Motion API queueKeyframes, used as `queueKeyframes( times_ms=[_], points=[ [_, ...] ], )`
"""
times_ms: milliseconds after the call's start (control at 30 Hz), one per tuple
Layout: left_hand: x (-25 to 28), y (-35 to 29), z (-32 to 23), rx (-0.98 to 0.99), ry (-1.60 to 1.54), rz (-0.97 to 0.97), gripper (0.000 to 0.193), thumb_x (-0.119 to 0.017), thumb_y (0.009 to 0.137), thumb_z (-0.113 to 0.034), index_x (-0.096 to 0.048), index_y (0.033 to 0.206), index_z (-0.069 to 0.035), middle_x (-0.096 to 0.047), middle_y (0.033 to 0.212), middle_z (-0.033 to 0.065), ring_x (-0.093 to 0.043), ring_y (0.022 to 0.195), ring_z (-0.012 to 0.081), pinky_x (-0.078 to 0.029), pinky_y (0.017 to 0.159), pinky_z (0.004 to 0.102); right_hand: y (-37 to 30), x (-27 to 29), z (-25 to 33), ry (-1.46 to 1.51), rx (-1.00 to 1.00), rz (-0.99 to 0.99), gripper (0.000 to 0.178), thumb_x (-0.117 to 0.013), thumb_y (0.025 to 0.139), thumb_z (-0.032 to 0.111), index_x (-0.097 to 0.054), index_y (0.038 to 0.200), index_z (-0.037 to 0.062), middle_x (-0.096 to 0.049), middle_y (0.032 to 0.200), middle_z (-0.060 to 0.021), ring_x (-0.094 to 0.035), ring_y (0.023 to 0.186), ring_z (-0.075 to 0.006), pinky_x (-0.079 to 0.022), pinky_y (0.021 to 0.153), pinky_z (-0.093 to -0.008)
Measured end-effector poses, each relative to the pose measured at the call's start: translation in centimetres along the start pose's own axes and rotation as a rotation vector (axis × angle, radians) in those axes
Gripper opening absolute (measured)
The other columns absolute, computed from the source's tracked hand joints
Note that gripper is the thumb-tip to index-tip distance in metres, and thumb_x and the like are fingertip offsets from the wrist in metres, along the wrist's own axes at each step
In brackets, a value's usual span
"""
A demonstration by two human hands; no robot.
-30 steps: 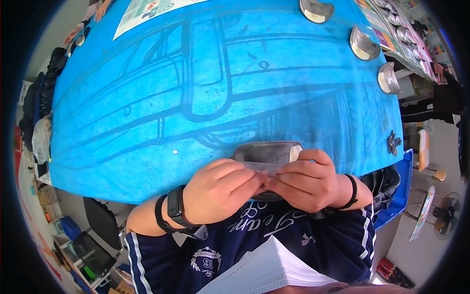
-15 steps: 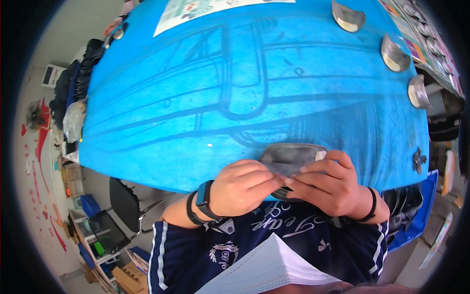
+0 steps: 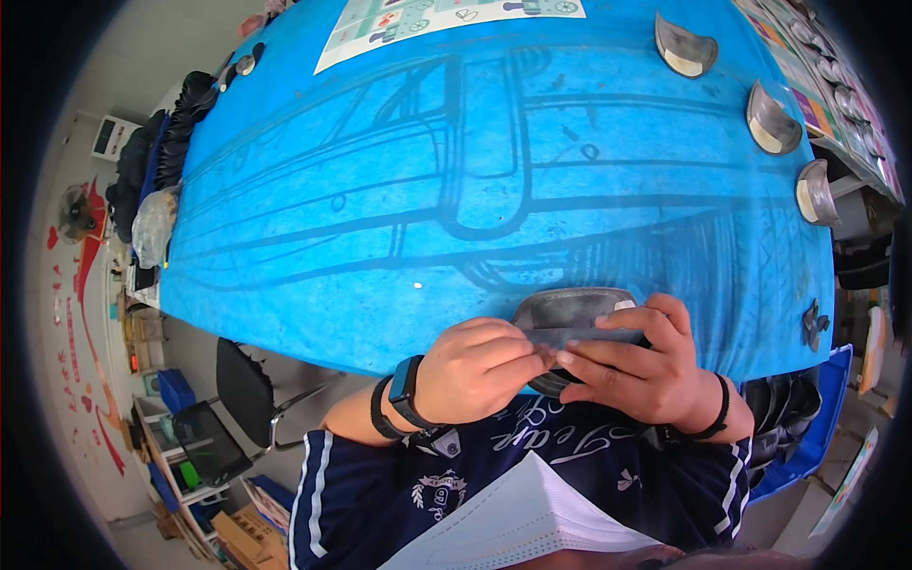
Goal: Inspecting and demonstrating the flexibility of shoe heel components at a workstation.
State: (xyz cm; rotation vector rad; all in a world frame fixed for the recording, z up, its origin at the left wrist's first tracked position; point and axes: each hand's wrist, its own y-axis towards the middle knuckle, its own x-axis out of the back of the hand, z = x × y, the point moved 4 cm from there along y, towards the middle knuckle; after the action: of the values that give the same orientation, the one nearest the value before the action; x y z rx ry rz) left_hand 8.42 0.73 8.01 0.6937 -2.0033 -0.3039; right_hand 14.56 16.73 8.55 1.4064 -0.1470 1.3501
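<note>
Right now, a dark grey curved piece [image 3: 570, 309] is sitting in both hands, just at the near edge of a blue-covered table [image 3: 313, 247] and a little right of the middle. It is showing a small pale patch at the right end of its far rim. The left hand [image 3: 480, 366] is pinching its near side between thumb and fingers, while the right hand [image 3: 646, 366] is gripping it along the right — fingers lying across it, the fingertips of the two hands nearly meeting. What the hidden thumb parts are pressing on, I cannot tell.

The left wrist is wearing a dark watch [image 3: 403, 389], the right one a black band [image 3: 722, 408]. Behind the hands, a navy shirt [image 3: 560, 456] is showing, with a white mask [image 3: 527, 522] nearer still.

Along the table's right edge, three silver-grey curved pieces [image 3: 771, 122] are standing in a row, well apart from the hands, and a small black part [image 3: 813, 325] is lying nearer. Beyond the near right corner, a blue bin [image 3: 828, 399] is holding dark curved pieces [image 3: 779, 408]. A printed sheet [image 3: 427, 24] is lying at the far side. On the left, a clear plastic bag [image 3: 154, 228] is resting beside the table — and a black chair [image 3: 245, 380] is standing nearer.
</note>
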Motion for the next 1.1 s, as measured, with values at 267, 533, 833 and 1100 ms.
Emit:
queueKeyframes(
  times_ms=[267, 533, 833, 1100],
  points=[
    [-0.3, -0.2, 0.1, -0.006, 0.044, -0.009, 0.016, -0.064, 0.064, -0.002, -0.064, 0.080, -0.001, -0.056, 0.069, 0.0055, -0.058, 0.063, 0.0189, -0.047, 0.056, 0.0288, -0.4, 0.6, -0.4, 0.206, -0.073, -0.012, 0.076, -0.070, 0.060, 0.049, -0.050, 0.119, 0.0046, -0.063, 0.077, 0.0026, -0.055, 0.086, -0.0187, -0.036, 0.073, -0.0373],
    [0.2, -0.3, 0.2, 0.031, 0.005, -0.064, 0.019, -0.067, 0.061, 0.000, -0.065, 0.079, 0.000, -0.058, 0.069, 0.0063, -0.058, 0.062, 0.0197, -0.047, 0.054, 0.0284, -2.3, 2.4, -1.4, 0.157, -0.062, -0.258, 0.096, -0.071, 0.057, 0.055, -0.036, 0.129, 0.0032, -0.058, 0.102, -0.0165, -0.055, 0.085, -0.0244, -0.038, 0.071, -0.0379],
    [0.7, 0.2, 0.7, 0.080, 0.006, -0.011, 0.020, -0.070, 0.057, 0.001, -0.066, 0.077, 0.000, -0.061, 0.072, 0.0069, -0.058, 0.062, 0.0202, -0.047, 0.055, 0.0283, -5.8, 4.6, -2.9, 0.224, -0.287, -0.455, 0.046, -0.064, 0.079, 0.035, -0.053, 0.096, -0.0070, -0.057, 0.093, -0.0232, -0.058, 0.075, -0.0259, -0.046, 0.062, -0.0323],
    [0.0, 0.3, 0.3, 0.179, 0.004, 0.066, 0.024, -0.068, 0.054, 0.000, -0.067, 0.078, -0.002, -0.063, 0.074, 0.0063, -0.058, 0.061, 0.0205, -0.047, 0.056, 0.0289, -9.0, 3.2, -4.3, 0.451, -0.709, -0.244, 0.009, -0.060, 0.077, -0.001, -0.059, 0.085, -0.0007, -0.055, 0.080, -0.0107, -0.054, 0.062, -0.0150, -0.044, 0.055, -0.0246]
  ],
)
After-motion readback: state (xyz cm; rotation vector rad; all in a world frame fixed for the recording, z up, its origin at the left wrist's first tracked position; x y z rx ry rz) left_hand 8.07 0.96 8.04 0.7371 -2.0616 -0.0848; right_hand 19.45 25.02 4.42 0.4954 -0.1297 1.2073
